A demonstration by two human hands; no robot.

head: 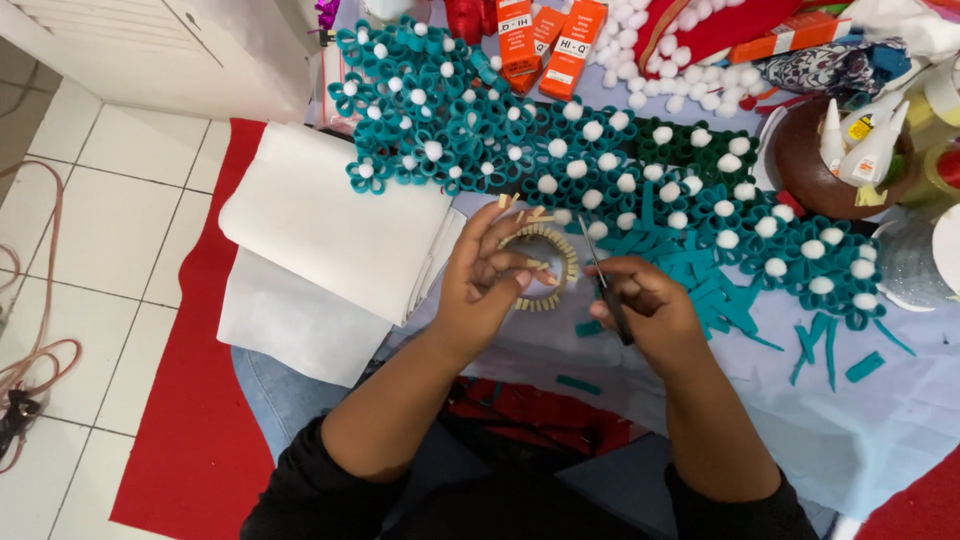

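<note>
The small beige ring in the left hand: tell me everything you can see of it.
The ring is a small hoop of short beige strips, paper or felt by the look, set side by side like a fringe around an open centre. A few loose ends splay at its upper left. The left hand holds it by its left side above the pale cloth. The tweezers in the right hand point toward its right edge.

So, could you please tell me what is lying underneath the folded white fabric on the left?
Under the folded white fabric lies a red mat, showing along its left and lower edges. How far the pale lilac cloth reaches beneath cannot be seen.
</note>
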